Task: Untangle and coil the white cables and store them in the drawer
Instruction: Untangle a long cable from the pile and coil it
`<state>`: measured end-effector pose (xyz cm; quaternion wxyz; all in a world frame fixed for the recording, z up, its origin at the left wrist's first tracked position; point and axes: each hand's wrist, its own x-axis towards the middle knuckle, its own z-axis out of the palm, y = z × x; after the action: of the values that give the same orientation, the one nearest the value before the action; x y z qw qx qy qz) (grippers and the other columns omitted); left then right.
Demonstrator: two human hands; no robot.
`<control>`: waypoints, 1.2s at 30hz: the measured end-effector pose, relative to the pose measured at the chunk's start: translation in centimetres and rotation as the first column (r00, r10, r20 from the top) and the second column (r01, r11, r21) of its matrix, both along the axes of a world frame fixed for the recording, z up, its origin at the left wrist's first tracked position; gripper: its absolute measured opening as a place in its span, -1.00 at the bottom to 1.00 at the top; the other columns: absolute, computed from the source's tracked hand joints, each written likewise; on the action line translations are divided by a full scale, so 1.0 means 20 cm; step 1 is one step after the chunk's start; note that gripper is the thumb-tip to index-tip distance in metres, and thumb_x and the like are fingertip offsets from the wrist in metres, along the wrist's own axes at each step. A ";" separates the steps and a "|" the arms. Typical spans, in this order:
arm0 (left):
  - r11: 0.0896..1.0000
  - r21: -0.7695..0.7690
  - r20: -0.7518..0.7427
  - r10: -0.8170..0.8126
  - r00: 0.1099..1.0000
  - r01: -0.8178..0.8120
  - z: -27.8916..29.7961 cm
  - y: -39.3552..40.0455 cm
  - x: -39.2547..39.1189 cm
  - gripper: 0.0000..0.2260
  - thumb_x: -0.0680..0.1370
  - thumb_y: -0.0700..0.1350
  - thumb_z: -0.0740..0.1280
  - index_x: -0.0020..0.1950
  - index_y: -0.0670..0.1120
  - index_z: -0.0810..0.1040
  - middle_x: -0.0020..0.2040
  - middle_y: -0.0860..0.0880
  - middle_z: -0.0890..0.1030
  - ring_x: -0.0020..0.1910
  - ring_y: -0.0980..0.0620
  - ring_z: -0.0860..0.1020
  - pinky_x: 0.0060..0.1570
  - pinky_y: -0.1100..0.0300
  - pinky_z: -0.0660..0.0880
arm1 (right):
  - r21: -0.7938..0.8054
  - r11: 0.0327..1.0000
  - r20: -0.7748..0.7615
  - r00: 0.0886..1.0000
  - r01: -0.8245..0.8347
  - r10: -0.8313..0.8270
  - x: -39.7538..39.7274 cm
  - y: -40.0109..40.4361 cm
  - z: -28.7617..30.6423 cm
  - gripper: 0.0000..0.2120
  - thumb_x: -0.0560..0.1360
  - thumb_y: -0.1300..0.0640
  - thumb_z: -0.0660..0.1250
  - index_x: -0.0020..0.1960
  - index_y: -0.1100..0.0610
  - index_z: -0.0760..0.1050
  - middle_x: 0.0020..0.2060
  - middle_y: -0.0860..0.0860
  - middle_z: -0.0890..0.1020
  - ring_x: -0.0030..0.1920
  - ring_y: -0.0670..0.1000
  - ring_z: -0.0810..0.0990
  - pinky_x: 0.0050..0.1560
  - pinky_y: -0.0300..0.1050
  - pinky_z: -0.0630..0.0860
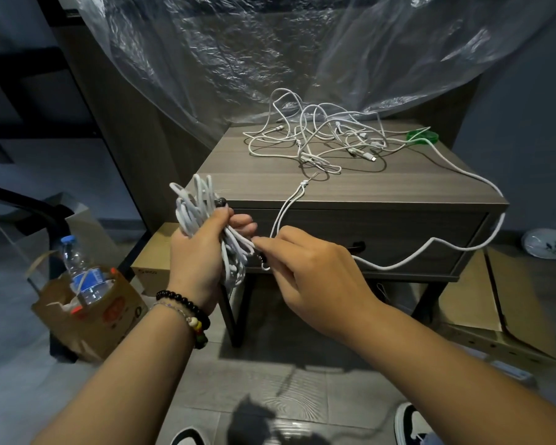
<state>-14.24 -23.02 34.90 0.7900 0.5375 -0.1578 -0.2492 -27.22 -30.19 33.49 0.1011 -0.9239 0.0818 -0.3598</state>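
Observation:
My left hand grips a coiled bundle of white cable in front of the grey nightstand. My right hand pinches the free strand of that cable close to the bundle; the strand runs up onto the tabletop. A tangled heap of white cables lies on the top toward the back. One thicker white cable hangs off the right edge and loops across the closed drawer front. The drawer's dark handle shows just past my right hand.
A green object sits on the top at the back right. Clear plastic sheeting hangs behind the nightstand. A paper bag with a water bottle stands on the floor at the left, a cardboard box beside it, flat cardboard at the right.

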 end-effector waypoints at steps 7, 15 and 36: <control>0.986 -0.167 -0.385 -0.066 0.921 0.001 -0.02 -0.07 0.03 -0.71 0.60 -0.08 0.25 -0.31 -0.09 0.38 -0.52 0.03 0.34 -0.56 0.15 0.36 -0.40 0.27 0.54 | 0.243 0.965 -0.032 0.993 -0.099 0.110 -0.03 -0.04 -0.04 -0.71 0.54 0.16 0.21 0.19 0.10 0.59 -0.21 -0.09 0.53 -0.20 0.02 0.55 -0.21 0.04 0.54; 0.980 -0.198 -0.371 -0.050 0.927 -0.026 0.02 -0.14 0.04 -0.66 0.62 -0.03 0.23 -0.34 -0.07 0.35 -0.58 0.06 0.31 -0.60 0.17 0.31 -0.54 0.34 0.39 | 0.513 0.857 -0.191 0.968 -0.045 0.165 -0.21 -0.13 -0.05 -0.77 0.59 0.17 0.26 0.17 0.02 0.62 -0.21 -0.20 0.57 -0.15 -0.12 0.56 -0.09 -0.21 0.51; 0.805 0.132 -0.158 -0.558 0.814 0.578 -0.07 -0.16 -0.27 -0.74 0.59 -0.10 0.19 0.17 -0.24 0.47 0.11 -0.26 0.63 0.05 -0.19 0.64 -0.03 -0.04 0.60 | 0.231 0.972 -0.134 0.988 -0.041 0.073 -0.41 -0.30 -0.07 -0.86 0.44 0.07 0.40 -0.06 0.06 0.70 -0.30 -0.17 0.42 -0.27 -0.17 0.40 -0.27 -0.15 0.43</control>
<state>-19.67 -26.29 33.49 0.6367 0.5174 -0.2448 -0.5167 -35.38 -36.12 32.00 0.2106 -0.9314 0.1030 -0.2786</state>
